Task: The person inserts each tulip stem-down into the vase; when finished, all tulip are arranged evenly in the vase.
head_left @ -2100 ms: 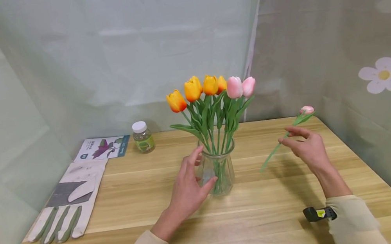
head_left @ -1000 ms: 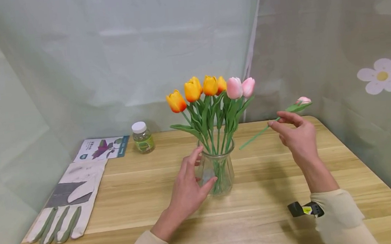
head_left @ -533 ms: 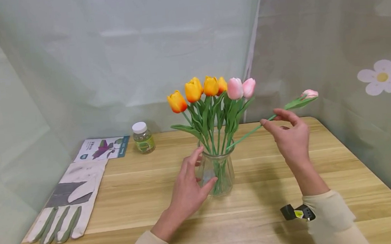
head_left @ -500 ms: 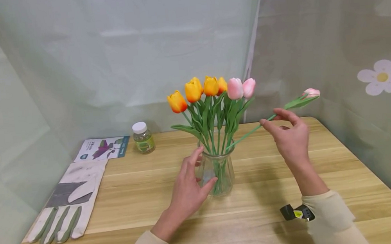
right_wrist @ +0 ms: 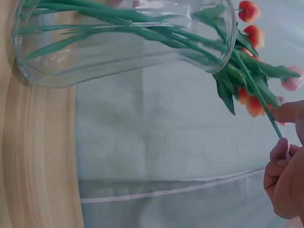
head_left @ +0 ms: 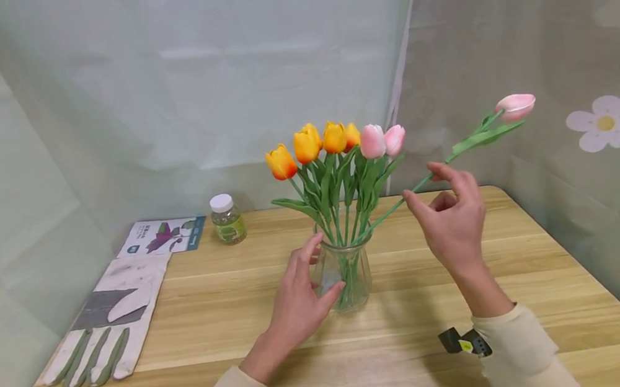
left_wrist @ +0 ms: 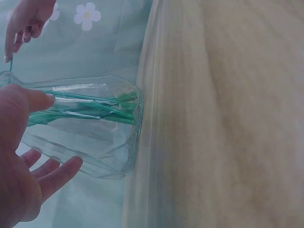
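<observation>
A clear glass vase [head_left: 365, 285] stands upright on the table, holding several orange-yellow tulips [head_left: 306, 144] and two pink tulips [head_left: 372, 142]. My left hand [head_left: 297, 294] holds the vase from its left side, thumb [left_wrist: 40, 99] on one side of the glass and fingers [left_wrist: 59, 178] on the other. Between thumb and index finger, my right hand [head_left: 455, 217] pinches the green stem of another pink tulip [head_left: 516, 106]. That tulip slants up to the right. Its lower stem [right_wrist: 251, 80] passes through the vase mouth, as the right wrist view shows.
At the left lies a white and grey-green work glove [head_left: 114, 318], beside a printed card [head_left: 162, 235]. A small jar [head_left: 227, 221] with a white lid stands near the table's back edge. Fabric walls [head_left: 275, 66] close off the back and sides.
My right hand has moved left and slightly up. The pink tulip's stem end has gone into the vase mouth, and its bloom has risen and swung right. My left hand stays on the vase.
</observation>
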`<act>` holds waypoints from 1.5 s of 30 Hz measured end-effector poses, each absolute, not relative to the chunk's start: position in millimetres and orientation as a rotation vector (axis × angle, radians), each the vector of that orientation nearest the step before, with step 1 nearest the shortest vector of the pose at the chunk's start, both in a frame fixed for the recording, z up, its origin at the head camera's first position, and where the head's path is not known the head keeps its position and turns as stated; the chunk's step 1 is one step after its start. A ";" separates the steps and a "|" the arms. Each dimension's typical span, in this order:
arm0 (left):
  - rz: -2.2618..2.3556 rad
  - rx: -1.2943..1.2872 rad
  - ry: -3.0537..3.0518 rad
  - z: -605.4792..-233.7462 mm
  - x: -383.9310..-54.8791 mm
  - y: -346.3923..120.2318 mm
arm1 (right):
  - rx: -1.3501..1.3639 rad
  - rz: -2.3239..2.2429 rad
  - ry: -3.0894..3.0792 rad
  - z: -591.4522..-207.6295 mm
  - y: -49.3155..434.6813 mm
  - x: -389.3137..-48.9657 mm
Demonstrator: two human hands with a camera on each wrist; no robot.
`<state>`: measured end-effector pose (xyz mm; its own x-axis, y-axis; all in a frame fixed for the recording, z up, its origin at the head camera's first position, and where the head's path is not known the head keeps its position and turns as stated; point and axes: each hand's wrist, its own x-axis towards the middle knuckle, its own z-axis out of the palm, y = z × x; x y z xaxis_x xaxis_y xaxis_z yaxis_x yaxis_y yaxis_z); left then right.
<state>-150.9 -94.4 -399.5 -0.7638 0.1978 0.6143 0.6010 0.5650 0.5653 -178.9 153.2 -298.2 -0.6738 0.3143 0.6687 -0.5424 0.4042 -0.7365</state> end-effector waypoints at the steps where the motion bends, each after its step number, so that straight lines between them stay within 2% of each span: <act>1: -1.095 -0.640 -2.308 -399.7 -151.0 -94.5 | 0.221 1.353 -1.859 -298.1 151.7 -178.1; 28: -1.095 -0.653 -2.299 -400.6 -151.4 -95.4 | 0.756 0.686 -1.774 -309.7 111.0 -173.2; 45: -1.083 -0.663 -2.285 -400.7 -152.0 -95.5 | 0.883 0.576 -1.850 -316.3 100.7 -172.9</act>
